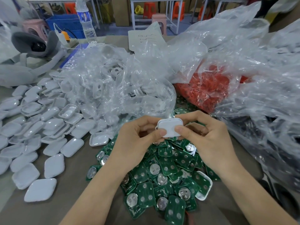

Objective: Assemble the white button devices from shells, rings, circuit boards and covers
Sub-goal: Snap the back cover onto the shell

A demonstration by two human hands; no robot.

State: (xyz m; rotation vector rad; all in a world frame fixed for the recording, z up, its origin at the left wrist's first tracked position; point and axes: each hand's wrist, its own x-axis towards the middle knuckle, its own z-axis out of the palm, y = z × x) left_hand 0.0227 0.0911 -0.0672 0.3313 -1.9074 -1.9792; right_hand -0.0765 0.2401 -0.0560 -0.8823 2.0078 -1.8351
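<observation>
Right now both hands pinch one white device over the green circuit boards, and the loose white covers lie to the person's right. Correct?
Not quite. The head view shows the loose white covers to the person's left. The rest holds: the left hand and right hand pinch one white device over the green circuit boards.

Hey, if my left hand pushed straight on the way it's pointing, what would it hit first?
Probably the right hand, which pinches the other end of the white device that the left hand holds.
</observation>
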